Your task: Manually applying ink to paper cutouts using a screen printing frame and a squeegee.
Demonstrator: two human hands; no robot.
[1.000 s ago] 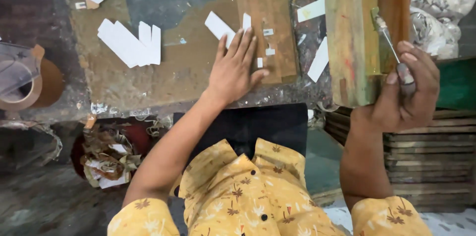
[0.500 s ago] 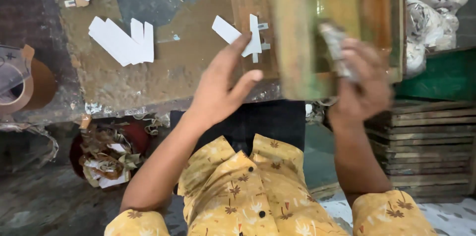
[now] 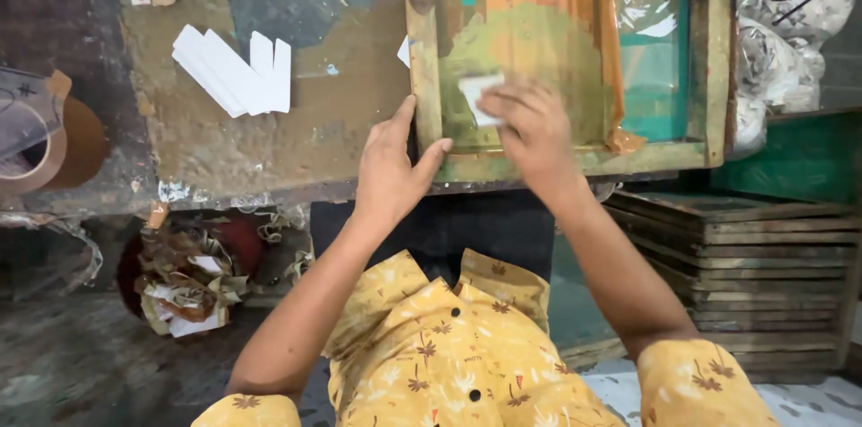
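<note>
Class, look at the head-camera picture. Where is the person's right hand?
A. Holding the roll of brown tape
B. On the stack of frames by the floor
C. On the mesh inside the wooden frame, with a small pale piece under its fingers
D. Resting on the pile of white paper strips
C: the right hand lies on the mesh of the wooden frame, its fingers over a small pale piece, while the left hand rests at the frame's left rail.

A wooden-framed printing screen (image 3: 709,59) lies flat on the worn table (image 3: 269,140), its mesh teal with an ochre-green patch. The left hand (image 3: 391,167) rests at the frame's near-left corner, thumb on the lower rail and fingers up along the left rail. The right hand (image 3: 534,126), blurred, presses a small white squeegee-like piece (image 3: 476,90) onto the mesh. Left of the left hand lie white paper strips (image 3: 233,72); farther left, a roll of brown tape (image 3: 54,140). Right of the right forearm, wooden frames (image 3: 763,274) are stacked.
</note>
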